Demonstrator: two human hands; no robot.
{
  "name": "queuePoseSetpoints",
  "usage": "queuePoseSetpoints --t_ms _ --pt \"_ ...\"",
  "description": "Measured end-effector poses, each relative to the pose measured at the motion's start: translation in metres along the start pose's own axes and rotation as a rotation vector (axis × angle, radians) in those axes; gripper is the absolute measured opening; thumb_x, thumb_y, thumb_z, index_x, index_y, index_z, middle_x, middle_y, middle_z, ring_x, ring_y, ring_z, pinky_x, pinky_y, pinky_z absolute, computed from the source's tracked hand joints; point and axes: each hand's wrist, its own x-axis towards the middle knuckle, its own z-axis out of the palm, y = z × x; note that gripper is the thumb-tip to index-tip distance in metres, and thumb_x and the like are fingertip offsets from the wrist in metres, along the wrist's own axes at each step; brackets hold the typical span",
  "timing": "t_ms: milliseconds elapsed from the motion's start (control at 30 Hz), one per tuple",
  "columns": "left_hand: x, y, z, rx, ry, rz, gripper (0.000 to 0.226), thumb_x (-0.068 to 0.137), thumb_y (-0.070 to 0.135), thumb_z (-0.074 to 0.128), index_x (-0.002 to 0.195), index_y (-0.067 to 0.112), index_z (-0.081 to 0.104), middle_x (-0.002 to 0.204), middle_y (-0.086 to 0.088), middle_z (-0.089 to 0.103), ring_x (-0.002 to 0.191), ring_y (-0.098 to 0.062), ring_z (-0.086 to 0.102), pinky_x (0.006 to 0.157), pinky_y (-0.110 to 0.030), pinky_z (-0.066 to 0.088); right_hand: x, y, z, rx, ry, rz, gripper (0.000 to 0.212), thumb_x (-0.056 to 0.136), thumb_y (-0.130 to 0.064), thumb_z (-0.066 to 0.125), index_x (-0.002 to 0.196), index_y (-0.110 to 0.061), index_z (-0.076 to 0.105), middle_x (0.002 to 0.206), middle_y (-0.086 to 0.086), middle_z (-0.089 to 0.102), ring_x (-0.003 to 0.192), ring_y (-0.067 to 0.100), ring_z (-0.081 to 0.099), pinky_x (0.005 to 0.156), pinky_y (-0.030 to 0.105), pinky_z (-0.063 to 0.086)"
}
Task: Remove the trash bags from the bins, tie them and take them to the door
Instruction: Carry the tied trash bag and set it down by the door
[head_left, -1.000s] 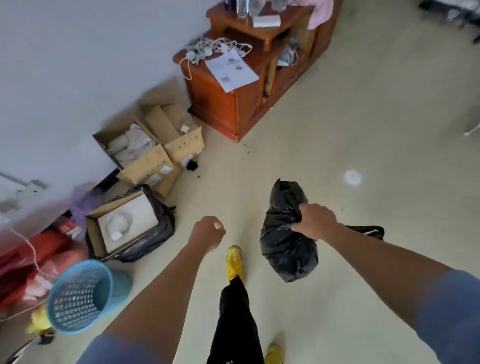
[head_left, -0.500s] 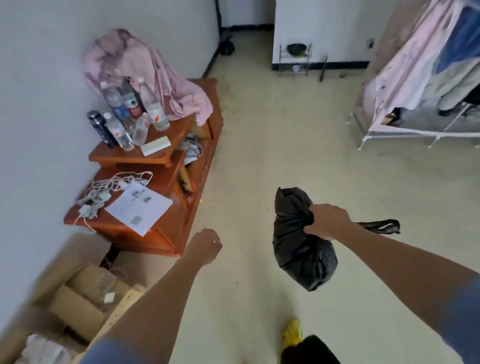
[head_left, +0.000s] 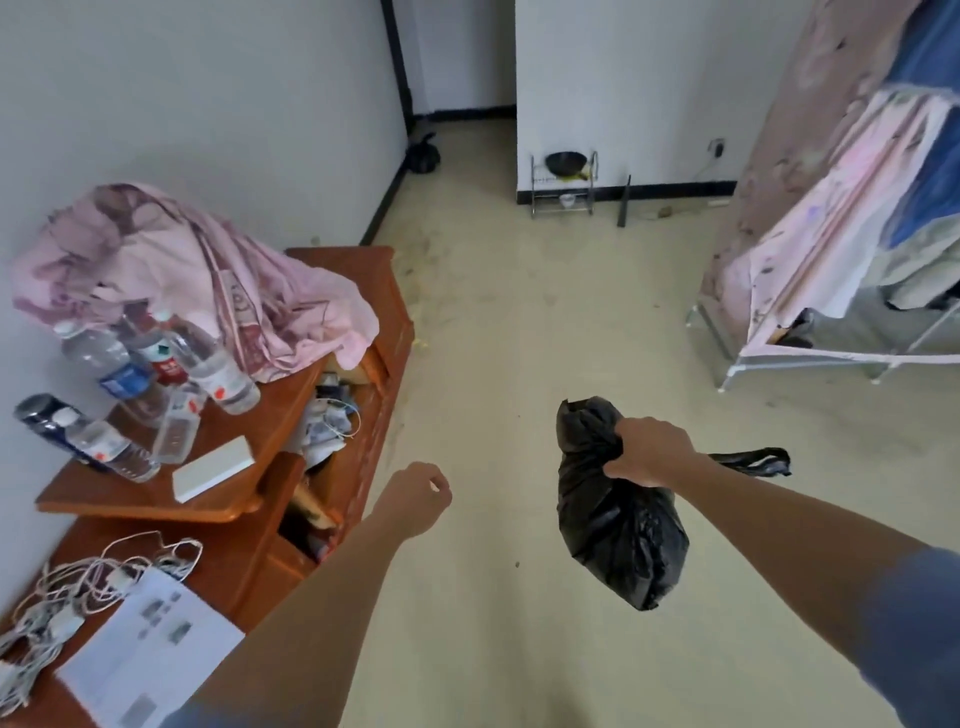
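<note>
One black trash bag (head_left: 618, 525) is out of its bin, neck bunched and clenched in the right grip (head_left: 649, 453), bulk hanging below it, left grip (head_left: 418, 500) curled on nothing; reaching the door is what's left.

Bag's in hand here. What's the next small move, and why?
Probably carry the black trash bag forward along the bare floor toward the passage ahead. The right hand grips its gathered neck, it hangs off the floor, the left hand is curled and holds nothing, and nothing blocks that path.
</note>
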Motion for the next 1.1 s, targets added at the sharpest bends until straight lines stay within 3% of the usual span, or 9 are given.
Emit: queuePoseSetpoints --t_ms 167,267,367,500,700,800,1100 --pt "0.124 0.017 -0.049 0.026 -0.004 -0.072 0.018 0.088 0.019 0.057 0.072 0.026 0.054 0.073 0.006 0.05 0.071 -0.016 0.052 0.068 -0.027 0.043 0.138 -0.006 -0.057 -0.028 0.016 -0.039 0.039 0.076 -0.048 0.064 0.102 -0.02 0.056 0.094 0.0 0.059 0.084 0.024 0.057 0.067 0.031 0.043" --pt "0.216 0.02 -0.077 0.061 0.002 -0.045 0.019 0.088 0.02 0.06 0.071 0.025 0.053 0.083 0.001 0.055 0.082 -0.024 0.058 0.073 -0.029 0.046 0.23 -0.011 -0.08 -0.029 0.023 -0.034 0.039 0.075 -0.048 0.064 0.102 -0.021 0.057 0.092 -0.001 0.059 0.082 0.023 0.057 0.066 0.031 0.043" --pt "0.315 0.035 -0.111 0.101 0.011 -0.017 0.004 0.088 0.021 0.059 0.085 0.018 0.061 0.106 -0.009 0.064 0.09 -0.023 0.06 0.08 -0.027 0.046 0.32 -0.015 -0.107 -0.01 0.013 -0.002 0.04 0.075 -0.049 0.064 0.103 -0.023 0.058 0.093 -0.002 0.06 0.084 0.024 0.057 0.066 0.031 0.043" --pt "0.433 0.074 -0.17 0.123 -0.023 0.008 0.017 0.088 0.02 0.059 0.097 0.009 0.067 0.112 -0.01 0.066 0.101 -0.028 0.064 0.084 -0.031 0.05 0.427 -0.019 -0.163 0.002 0.027 0.037 0.041 0.075 -0.049 0.064 0.106 -0.023 0.058 0.096 -0.001 0.06 0.085 0.024 0.057 0.066 0.031 0.042" --pt "0.599 0.15 -0.244 0.133 -0.021 0.071 0.013 0.088 0.023 0.06 0.094 0.014 0.066 0.109 -0.01 0.067 0.1 -0.028 0.064 0.088 -0.036 0.051 0.57 -0.014 -0.244 0.031 0.078 0.064 0.04 0.075 -0.048 0.064 0.105 -0.023 0.058 0.097 0.0 0.062 0.09 0.026 0.06 0.066 0.031 0.042" --pt "0.686 0.179 -0.265 0.137 -0.017 0.083 0.015 0.088 0.022 0.058 0.097 0.014 0.066 0.108 -0.011 0.066 0.098 -0.028 0.065 0.084 -0.034 0.052 0.658 -0.005 -0.274 0.036 0.081 0.064 0.038 0.075 -0.048 0.064 0.104 -0.023 0.06 0.094 -0.002 0.062 0.085 0.024 0.058 0.065 0.031 0.042" --pt "0.937 0.248 -0.339 0.046 0.017 -0.048 0.009 0.09 0.024 0.057 0.094 0.016 0.06 0.107 -0.01 0.063 0.087 -0.023 0.06 0.076 -0.032 0.049 0.944 0.008 -0.379 0.062 0.027 -0.009 0.046 0.075 -0.048 0.065 0.11 -0.02 0.057 0.096 0.0 0.059 0.086 0.023 0.058 0.068 0.03 0.044"
